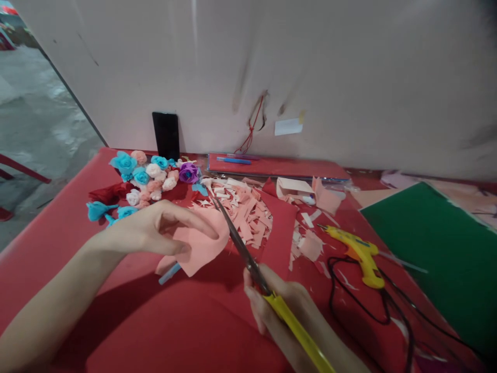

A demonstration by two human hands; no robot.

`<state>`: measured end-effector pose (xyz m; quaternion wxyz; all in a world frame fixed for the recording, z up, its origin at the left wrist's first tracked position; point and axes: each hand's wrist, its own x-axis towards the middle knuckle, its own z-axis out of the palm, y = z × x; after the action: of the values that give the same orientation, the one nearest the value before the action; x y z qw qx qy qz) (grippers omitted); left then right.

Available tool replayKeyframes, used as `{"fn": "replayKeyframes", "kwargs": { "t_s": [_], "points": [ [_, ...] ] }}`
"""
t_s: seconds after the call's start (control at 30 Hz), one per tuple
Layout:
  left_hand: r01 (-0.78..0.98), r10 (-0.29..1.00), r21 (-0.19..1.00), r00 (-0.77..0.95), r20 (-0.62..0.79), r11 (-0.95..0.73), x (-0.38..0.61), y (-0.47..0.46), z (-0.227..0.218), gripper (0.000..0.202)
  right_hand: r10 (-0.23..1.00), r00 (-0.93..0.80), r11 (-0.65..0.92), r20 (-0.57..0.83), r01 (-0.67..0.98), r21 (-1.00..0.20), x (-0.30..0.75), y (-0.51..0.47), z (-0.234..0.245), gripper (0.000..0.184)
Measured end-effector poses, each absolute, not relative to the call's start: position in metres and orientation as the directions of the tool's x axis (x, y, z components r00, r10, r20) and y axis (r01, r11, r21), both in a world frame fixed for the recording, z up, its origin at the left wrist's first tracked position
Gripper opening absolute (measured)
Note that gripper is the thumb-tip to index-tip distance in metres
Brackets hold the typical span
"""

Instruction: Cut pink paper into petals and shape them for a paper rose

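My left hand [155, 228] pinches a piece of pink paper [202, 243] above the red table [116, 321], thumb under it and fingers over it. My right hand [272, 305] grips yellow-handled scissors [248, 254], whose long blades point up and left along the paper's right edge. A light blue stick [169, 274] pokes out under the pink paper. Beyond the scissors lies a heap of pink paper scraps [248, 212] on a red sheet [281, 233].
Paper flowers [147, 178] in blue, pink, white and purple are piled at the back left. A black phone [166, 135] leans on the wall. A yellow glue gun [359, 254] with a black cord lies at the right, beside a green sheet [438, 248].
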<state>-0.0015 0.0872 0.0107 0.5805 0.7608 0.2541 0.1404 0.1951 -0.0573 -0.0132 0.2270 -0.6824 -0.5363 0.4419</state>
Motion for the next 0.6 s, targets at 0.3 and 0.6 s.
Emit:
{"fn": "replayKeyframes", "kwargs": {
  "t_s": [0.3,0.6],
  "points": [
    [0.331,0.489,0.922,0.85,-0.198,-0.202,-0.009,0.092,0.015,0.037,0.972,0.009,-0.18,-0.235,0.67,-0.72,0.192,-0.056,-0.002,0.02],
    [0.364,0.398,0.925,0.868,-0.297,-0.104,0.002,0.083,0.01,0.045,0.986,0.144,-0.137,-0.089,0.374,-0.917,0.197,-0.041,-0.012,0.013]
  ]
}}
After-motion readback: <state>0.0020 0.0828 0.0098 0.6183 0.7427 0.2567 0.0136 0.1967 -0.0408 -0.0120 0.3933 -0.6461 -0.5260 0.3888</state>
